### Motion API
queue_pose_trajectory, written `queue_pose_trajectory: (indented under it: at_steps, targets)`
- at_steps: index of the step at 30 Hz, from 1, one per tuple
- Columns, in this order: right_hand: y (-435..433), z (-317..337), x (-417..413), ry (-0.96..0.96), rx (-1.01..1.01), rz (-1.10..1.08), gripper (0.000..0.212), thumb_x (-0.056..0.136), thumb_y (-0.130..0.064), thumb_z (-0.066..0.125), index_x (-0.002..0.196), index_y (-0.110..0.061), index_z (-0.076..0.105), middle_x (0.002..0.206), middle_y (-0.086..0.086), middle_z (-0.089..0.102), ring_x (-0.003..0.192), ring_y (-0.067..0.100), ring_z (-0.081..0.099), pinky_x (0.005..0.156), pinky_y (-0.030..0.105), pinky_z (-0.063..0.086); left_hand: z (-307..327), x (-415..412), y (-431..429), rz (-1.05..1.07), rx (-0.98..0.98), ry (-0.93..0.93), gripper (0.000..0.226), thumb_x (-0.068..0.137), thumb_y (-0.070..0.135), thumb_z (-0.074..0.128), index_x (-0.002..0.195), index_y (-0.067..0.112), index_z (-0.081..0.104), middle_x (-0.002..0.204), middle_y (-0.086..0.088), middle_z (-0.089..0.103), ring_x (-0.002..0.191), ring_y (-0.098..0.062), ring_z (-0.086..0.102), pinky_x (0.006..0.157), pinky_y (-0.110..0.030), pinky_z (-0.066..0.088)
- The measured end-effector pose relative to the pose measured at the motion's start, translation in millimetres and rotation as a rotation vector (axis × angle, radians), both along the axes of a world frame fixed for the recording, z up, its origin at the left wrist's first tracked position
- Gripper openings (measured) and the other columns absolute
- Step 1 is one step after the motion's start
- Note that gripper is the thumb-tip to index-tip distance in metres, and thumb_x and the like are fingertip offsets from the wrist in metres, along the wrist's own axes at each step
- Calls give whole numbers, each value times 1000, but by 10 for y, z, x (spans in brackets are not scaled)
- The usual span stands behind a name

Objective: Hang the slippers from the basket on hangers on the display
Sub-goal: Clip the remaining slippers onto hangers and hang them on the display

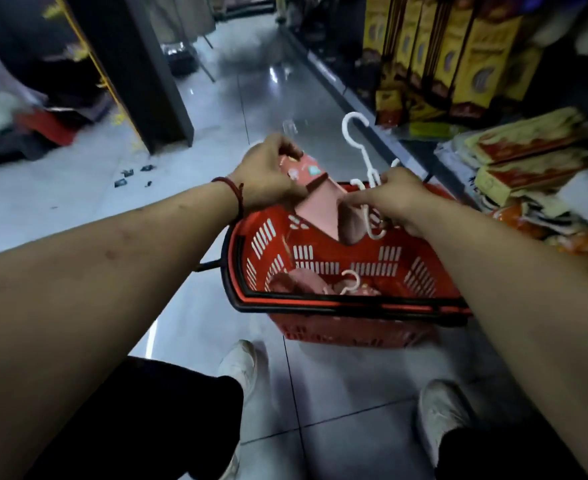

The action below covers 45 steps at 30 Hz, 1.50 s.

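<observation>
Two bare forearms (pixel 112 271) reach out from the bottom of the view, above dark trouser legs (pixel 168 420) and a pair of white shoes (pixel 238 367) planted on the glossy grey tiled floor (pixel 216 109). Between the hands, above the far end of the basket, is a pair of pink slippers (pixel 315 209). The left hand (pixel 268 171), with a red string bracelet (pixel 232 188) at its wrist, grips the patterned end of the pair with curled fingers. The right hand (pixel 398 199) pinches the lower part of a white plastic hanger (pixel 358 140) against the other end of the slippers, and the hanger's hook stands up beyond the fingers. Below them the red basket (pixel 420 278) with black handles sits on the floor just ahead of the shoes; in its bottom lie more pink slippers (pixel 296 284) and a second white hanger hook (pixel 351 280). To the right, low shelves carry upright yellow boxes (pixel 465 57) and flat stacked packets (pixel 527 140). To the left stands a dark pillar (pixel 147 71), with small dark scraps (pixel 126 174) scattered on the tiles near its foot
</observation>
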State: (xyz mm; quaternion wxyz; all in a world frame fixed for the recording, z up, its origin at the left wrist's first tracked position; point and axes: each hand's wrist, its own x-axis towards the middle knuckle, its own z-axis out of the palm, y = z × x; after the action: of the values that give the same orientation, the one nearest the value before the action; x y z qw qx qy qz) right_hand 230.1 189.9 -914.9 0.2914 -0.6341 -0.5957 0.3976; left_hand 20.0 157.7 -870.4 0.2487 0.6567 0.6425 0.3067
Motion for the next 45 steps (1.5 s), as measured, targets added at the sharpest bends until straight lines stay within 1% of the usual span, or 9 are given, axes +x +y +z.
queue_pose_trajectory:
  at_steps: [4,7,12,16,20,29,33,37,45]
  targets:
    - [-271,438,76,-67,137,26,50,70,-33,89,106,-16,59,94,1,61,86,19,61,72,27,45,266,109,-183,-179,59,57,59,69,3,81,115,23,50,122,-1,52,113,-22,58,88,-29,52]
    - [-415,514,114,-121,115,97,43,69,-30,89,103,-13,69,92,3,67,81,17,63,67,22,48,291,260,-284,-253,86,-14,70,70,-2,81,128,18,46,124,3,48,118,-16,51,88,-14,47]
    - [-481,141,193,158,24,28,23,76,-2,77,98,-7,76,93,12,76,85,25,72,66,26,53,-37,410,-296,-316,58,-232,96,68,-4,82,139,35,30,141,-6,45,129,-20,51,97,-32,57]
    - [-358,-57,230,217,6,-74,20,75,-1,78,91,-12,74,93,10,76,87,25,72,84,37,58,-260,415,-261,-276,94,-237,99,70,1,86,147,29,29,142,-3,46,130,-16,51,97,-21,54]
    - [-243,-110,279,247,7,-179,18,77,-9,79,92,-16,72,90,4,76,86,23,72,85,40,60,-406,269,-100,-97,165,50,95,68,28,92,146,20,37,144,-7,42,132,-22,47,111,-39,44]
    - [-59,-45,254,276,35,-188,18,83,-8,74,100,-14,72,91,5,76,85,22,73,79,36,59,-1083,-106,250,-229,-572,643,45,86,38,77,109,1,71,106,-12,71,99,-29,65,86,-37,53]
    - [-34,10,229,394,27,-135,17,86,-4,70,100,-13,73,84,4,77,75,16,74,69,28,59,-1281,-122,399,-272,-593,670,56,88,36,76,132,3,61,134,-15,64,119,-30,61,100,-37,51]
    - [15,88,202,511,24,-89,17,88,-4,68,99,-16,74,94,9,78,90,24,75,84,37,59,-1351,-76,558,-374,-537,659,83,91,31,73,157,10,28,160,-12,37,144,-29,41,117,-38,37]
    - [66,68,226,445,47,-71,22,87,-3,67,98,-20,74,90,4,78,87,22,75,83,37,60,-1444,99,813,-571,-405,775,89,91,26,71,160,15,16,163,-13,30,146,-31,37,118,-39,34]
